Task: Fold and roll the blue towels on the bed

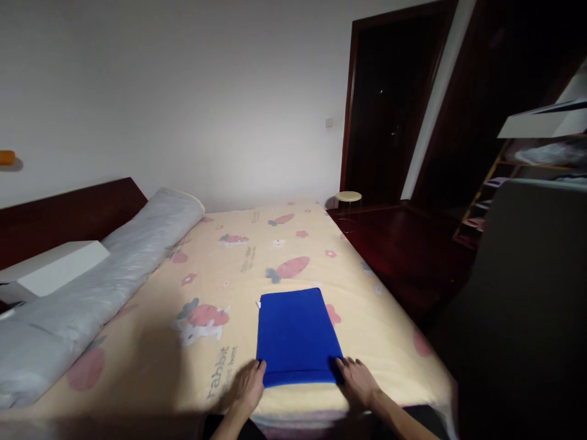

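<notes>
A blue folded cloth (297,333) lies flat on the bed, roughly rectangular, with a small white tag at its left edge. A narrow band runs across its near end, looking like a fold or seam. My left hand (252,384) is closed on the near left corner, thumb and fingers pinching the edge. At the near right corner, my right hand (359,380) has its fingers curled over the edge. The cloth's underside is hidden, and its exact kind does not show. Beneath it spreads a cream bedsheet (247,275) printed with carrots, rabbits and flowers.
Along the left side lies a long grey rolled bundle (123,263), a white box (59,266) beside it near the dark headboard (68,205). A round stool (348,197) stands past the far right corner. To the right are a dark grey panel (523,293) and a loaded shelf (545,156).
</notes>
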The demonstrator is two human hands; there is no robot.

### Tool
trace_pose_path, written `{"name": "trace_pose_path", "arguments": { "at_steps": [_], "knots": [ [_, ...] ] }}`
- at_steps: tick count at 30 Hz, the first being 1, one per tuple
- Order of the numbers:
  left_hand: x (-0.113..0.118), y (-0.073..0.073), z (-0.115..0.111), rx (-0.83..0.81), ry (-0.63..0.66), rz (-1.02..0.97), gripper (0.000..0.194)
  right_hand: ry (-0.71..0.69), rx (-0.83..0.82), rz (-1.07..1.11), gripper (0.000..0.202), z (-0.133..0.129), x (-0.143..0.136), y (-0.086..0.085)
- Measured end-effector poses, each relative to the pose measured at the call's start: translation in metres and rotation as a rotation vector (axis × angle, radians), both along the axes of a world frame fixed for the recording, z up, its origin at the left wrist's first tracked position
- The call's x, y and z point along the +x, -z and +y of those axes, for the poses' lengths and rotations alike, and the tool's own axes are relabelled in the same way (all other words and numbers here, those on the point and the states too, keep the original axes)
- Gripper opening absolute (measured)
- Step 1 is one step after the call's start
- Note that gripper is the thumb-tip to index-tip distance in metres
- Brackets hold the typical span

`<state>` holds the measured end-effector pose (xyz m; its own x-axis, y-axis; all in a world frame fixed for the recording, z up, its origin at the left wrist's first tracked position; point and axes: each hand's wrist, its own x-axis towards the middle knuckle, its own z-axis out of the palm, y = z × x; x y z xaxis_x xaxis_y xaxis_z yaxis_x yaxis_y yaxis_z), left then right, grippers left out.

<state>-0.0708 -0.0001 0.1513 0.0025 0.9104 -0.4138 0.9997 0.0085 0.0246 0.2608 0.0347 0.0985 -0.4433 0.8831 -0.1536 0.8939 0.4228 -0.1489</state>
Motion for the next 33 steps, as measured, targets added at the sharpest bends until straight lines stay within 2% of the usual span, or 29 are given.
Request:
{"name": "trace_pose_path", "arguments": {
  "at_steps": [4,10,12,15,18,21,24,28,33],
  "knots": [
    [0.0,-0.003,-0.001,0.008,0.021,-0.034,0.063,0.011,-0.02,-0.001,0.058,-0.001,0.0,-0.005],
    [0.0,-0.015,0.002,0.023,0.033,-0.066,0.056,0.016,-0.029,-0.009,0.057,-0.002,0.0,-0.012],
    [0.007,-0.019,0.002,0.035,0.041,-0.066,0.058,0.012,-0.038,-0.015,0.058,-0.002,0.0,-0.013],
    [0.03,-0.019,-0.006,0.07,0.099,-0.126,0.059,0.007,-0.053,-0.018,0.058,-0.001,-0.001,-0.014],
    [0.058,-0.009,-0.024,0.073,0.255,-0.28,0.065,0.008,-0.058,-0.021,0.057,-0.001,0.0,-0.014],
    [0.077,0.008,-0.042,0.019,0.363,-0.369,0.077,0.013,-0.056,-0.025,0.056,-0.001,0.0,-0.015],
    [0.08,0.025,-0.049,-0.021,0.316,-0.333,0.084,0.016,-0.058,-0.027,0.056,-0.001,-0.001,-0.016],
    [0.071,0.04,-0.043,-0.003,0.212,-0.26,0.081,0.018,-0.061,-0.018,0.056,-0.002,-0.002,-0.015],
    [0.064,0.053,-0.041,0.032,0.212,-0.257,0.08,0.018,-0.056,-0.021,0.057,-0.003,0.0,-0.016]
  ]
}}
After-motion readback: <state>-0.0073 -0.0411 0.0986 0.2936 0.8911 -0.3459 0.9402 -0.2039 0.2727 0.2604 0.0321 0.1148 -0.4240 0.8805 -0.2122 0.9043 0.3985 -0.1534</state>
